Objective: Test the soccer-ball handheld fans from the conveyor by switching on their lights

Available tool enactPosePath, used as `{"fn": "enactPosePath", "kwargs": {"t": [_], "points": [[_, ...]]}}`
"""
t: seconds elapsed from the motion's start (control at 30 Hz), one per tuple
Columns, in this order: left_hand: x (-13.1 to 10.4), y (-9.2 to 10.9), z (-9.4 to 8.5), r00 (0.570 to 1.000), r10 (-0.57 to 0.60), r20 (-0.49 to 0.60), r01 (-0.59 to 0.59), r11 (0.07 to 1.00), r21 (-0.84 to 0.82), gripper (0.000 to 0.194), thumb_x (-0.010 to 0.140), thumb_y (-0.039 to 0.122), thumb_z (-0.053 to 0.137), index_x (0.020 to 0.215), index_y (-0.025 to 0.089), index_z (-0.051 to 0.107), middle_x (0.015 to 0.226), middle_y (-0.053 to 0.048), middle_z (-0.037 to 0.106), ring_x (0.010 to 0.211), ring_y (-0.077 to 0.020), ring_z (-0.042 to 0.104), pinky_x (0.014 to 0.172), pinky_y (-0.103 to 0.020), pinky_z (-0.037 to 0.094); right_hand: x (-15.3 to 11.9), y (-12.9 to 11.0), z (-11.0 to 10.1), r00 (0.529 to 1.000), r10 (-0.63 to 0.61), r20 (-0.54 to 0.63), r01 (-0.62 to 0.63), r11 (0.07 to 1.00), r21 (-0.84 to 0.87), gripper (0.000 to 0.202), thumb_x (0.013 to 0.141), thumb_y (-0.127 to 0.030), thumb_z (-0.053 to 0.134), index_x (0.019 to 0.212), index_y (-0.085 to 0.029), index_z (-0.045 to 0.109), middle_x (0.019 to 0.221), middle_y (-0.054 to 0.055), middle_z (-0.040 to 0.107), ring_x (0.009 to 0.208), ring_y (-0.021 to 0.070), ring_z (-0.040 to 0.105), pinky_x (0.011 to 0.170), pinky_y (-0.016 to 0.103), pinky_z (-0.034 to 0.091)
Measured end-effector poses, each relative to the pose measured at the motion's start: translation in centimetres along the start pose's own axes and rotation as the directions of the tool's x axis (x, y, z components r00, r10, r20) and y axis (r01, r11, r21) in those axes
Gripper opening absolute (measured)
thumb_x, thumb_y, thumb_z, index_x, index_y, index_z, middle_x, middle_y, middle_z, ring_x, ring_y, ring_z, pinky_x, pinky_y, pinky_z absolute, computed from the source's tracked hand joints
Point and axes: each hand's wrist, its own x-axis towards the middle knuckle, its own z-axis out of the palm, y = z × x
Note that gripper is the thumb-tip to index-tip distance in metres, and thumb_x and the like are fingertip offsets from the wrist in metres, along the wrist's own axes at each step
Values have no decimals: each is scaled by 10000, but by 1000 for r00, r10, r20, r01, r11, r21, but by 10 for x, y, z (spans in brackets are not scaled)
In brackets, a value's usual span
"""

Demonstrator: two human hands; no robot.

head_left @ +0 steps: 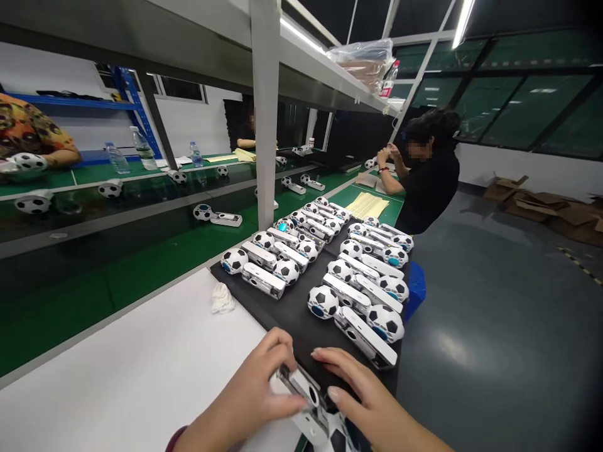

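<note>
My left hand grips a white soccer-ball device by its flat rectangular body, thumb on the near side and fingers curled over the far end. The device is tilted, and its black-and-white ball end is partly cut off by the bottom edge. Beside it, my right hand is open, thumb and fingers apart above the ball end; whether the palm touches the ball is hidden. Just beyond both hands, several matching devices lie in rows on a black mat.
Left of the mat, a crumpled white cloth lies on the white tabletop. A shelf post rises behind the rows. More devices sit on the dark conveyor. One co-worker sits at the back right, near yellow paper sheets.
</note>
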Motion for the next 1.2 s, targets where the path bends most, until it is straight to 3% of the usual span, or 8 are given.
{"fn": "enactPosePath", "kwargs": {"t": [0.1, 0.2, 0.4, 0.53, 0.63, 0.8, 0.93, 1.2], "points": [[20, 5, -9, 979, -67, -195, 38, 987, -153, 197, 712, 338, 609, 725, 192, 478, 868, -28, 495, 832, -187, 501, 773, -308, 407, -7, -1, -14, 995, -85, -49, 89, 992, 91, 372, 909, -410, 376, 1262, -319, 449, 1347, 70, 396, 1200, 229, 455, 981, 378, 428], [46, 5, -7, 957, -154, -246, 109, 976, -186, 182, 748, 359, 552, 748, 191, 480, 826, -20, 515, 805, -184, 508, 760, -311, 407, -11, -3, -29, 968, -213, -133, 191, 968, -161, 404, 873, -439, 441, 1264, -341, 422, 1355, 67, 380, 1236, 260, 410, 942, 390, 460], [72, -5, 21, 965, -39, -258, 136, 919, 370, 197, 852, 275, 417, 724, 171, 525, 799, -56, 550, 800, -211, 518, 754, -371, 430, -16, 19, -30, 890, -451, -71, 239, 592, -770, 410, 815, -236, 543, 1204, -327, 451, 1264, 72, 469, 1214, 285, 413, 868, 446, 505], [71, -13, 20, 920, 253, -301, 1, 764, 645, 203, 851, 230, 415, 935, 147, 580, 1073, -127, 547, 1069, -269, 470, 916, -429, 397, -10, 24, -39, 854, -511, -103, 252, 578, -776, 344, 845, -252, 494, 1184, -301, 464, 1262, 75, 461, 1212, 262, 413, 874, 403, 503], [80, -17, 5, 877, 305, -370, 77, 671, 737, 290, 840, 255, 450, 1091, 158, 559, 1241, -144, 485, 1244, -317, 334, 1002, -475, 326, 29, 6, -64, 868, -446, -218, 157, 664, -731, 328, 887, -299, 424, 1214, -316, 444, 1304, 58, 416, 1217, 238, 406, 948, 410, 442], [112, -21, -13, 877, 109, -468, 324, 585, 744, 501, 768, 355, 580, 1248, 254, 478, 1376, -143, 392, 1286, -421, 248, 989, -636, 212, 166, -19, -104, 954, -166, -250, -103, 600, -793, 485, 872, -314, 422, 1339, -192, 369, 1421, 82, 285, 1317, 279, 230, 1071, 423, 253], [115, -26, -18, 908, 33, -417, 324, 576, 750, 573, 736, 357, 626, 1277, 310, 443, 1349, -116, 443, 1260, -438, 292, 978, -668, 174, 250, -12, -119, 975, -33, -218, -151, 620, -770, 438, 874, -344, 415, 1216, -94, 525, 1247, 165, 505, 1188, 306, 432, 986, 393, 350], [102, -36, -24, 928, 79, -363, 228, 652, 724, 573, 755, 410, 590, 1292, 309, 420, 1354, -90, 442, 1285, -423, 254, 1016, -638, 153, 262, 8, -106, 958, 5, -287, -229, 617, -753, 447, 886, -416, 328, 1047, -131, 632, 1089, 155, 587, 1081, 280, 521, 911, 351, 396]]}}
